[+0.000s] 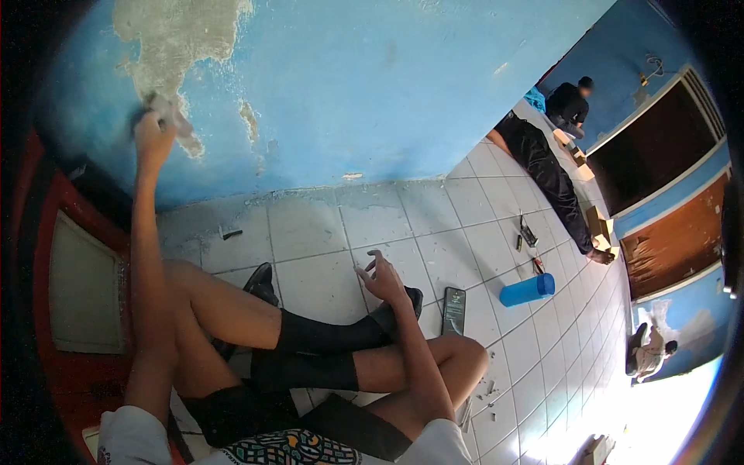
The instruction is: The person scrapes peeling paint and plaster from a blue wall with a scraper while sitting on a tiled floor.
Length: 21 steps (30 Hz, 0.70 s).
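Note:
My left hand point(156, 135) is raised at the blue painted wall point(349, 87), its fingers closed around a small greyish object point(171, 111) whose kind is blurred. The object lies against the lower end of a bare grey patch point(174, 40) where the paint has come off. Over my crossed legs hangs my right hand point(381, 279), fingers apart and holding nothing. Below it, on the white tiled floor, lies a smartphone point(454, 311). A narrower chipped strip point(249, 121) shows in the paint right of the large patch.
A blue bottle point(526, 290) lies on the tiles near a red-handled tool point(539, 265) and small dark items point(528, 231). A short dark piece point(232, 234) lies by the wall. Other people are at the right, one with legs stretched across the floor point(546, 168). A red-framed panel point(87, 285) stands left.

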### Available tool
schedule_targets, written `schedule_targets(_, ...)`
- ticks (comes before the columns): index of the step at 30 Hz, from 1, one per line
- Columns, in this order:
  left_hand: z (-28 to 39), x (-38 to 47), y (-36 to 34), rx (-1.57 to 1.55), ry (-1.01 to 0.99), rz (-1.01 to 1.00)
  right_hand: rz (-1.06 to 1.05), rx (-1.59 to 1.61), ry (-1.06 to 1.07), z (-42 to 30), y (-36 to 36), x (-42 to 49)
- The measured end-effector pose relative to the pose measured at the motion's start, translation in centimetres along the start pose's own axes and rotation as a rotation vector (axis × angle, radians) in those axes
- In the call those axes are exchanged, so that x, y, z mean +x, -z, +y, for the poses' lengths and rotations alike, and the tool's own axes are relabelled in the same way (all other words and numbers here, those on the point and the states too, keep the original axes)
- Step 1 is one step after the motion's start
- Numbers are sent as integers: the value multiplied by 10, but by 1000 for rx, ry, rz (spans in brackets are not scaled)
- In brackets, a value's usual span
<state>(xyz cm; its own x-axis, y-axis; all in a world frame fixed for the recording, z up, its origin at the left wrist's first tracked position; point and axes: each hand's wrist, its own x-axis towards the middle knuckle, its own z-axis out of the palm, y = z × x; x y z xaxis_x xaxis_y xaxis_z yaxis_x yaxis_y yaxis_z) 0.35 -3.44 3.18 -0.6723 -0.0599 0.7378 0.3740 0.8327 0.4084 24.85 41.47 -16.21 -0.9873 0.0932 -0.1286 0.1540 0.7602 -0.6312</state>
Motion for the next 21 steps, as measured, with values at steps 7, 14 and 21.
schedule_targets(7, -45, -22, -35, 165, 3, -199, 60, -72, 109, 3, -8, 7)
schedule_targets(14, 11, 18, 15, -9, 181, -49, -7, 4, 14, 4, -6, 3)
schedule_targets(21, -12, -19, -26, 155, 59, -280, 51, -26, 89, 3, -4, 2)
